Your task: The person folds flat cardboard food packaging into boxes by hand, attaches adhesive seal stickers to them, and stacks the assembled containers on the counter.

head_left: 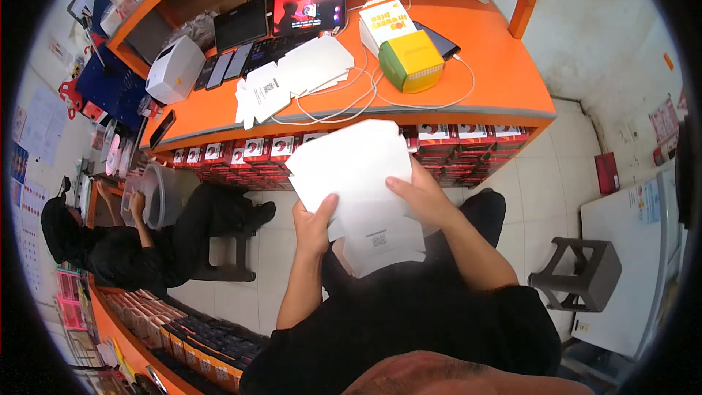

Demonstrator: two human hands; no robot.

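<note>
Flat white die-cut card sheets (355,175) with a small printed code near the lower end are held up over the lap. My left hand (314,225) grips their left edge, thumb on top. Around the right edge is my right hand (423,194), its thumb also on top. The fingers beneath the card are hidden. More flat white card pieces (314,66) lie on the orange counter (504,77) beyond, with white cables running beside them. A yellow and green box (413,62) stands on the counter near a white printed box (384,22).
Phones (238,61), a lit tablet (308,9) and a white device (175,68) are on the counter. Red boxes (453,150) fill the shelf below. A seated person (146,249) is at left by a clear tub (162,194). A grey stool (581,274) stands right.
</note>
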